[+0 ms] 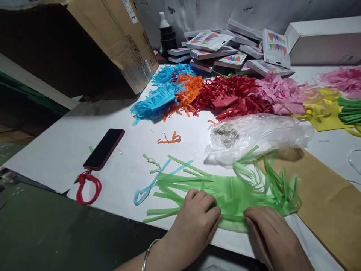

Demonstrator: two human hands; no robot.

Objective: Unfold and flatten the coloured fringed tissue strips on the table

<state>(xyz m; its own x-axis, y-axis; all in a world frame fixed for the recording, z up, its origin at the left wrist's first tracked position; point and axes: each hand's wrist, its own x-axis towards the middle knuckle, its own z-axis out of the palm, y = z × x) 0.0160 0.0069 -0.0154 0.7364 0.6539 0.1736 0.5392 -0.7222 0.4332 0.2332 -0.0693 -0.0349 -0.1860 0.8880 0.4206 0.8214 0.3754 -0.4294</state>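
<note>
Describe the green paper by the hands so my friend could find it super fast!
On the white table, find the near edge, where the left hand and right hand are. Both touch the light green paper, flat in the middle with long strips at both ends. It's paler than the dark green bundle at the picture's far right.

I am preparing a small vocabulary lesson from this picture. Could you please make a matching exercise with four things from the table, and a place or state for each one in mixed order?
Column one
1. Phone
2. Green fringed paper
3. Plastic bag
4. Flat boxes

Column two
A. Piled up near the wall
B. See-through, with a greyish clump showing
C. Dark screen facing up, red strap attached
D. Touched by the left hand and the right hand

Right pairs: 1-C, 2-D, 3-B, 4-A
</note>
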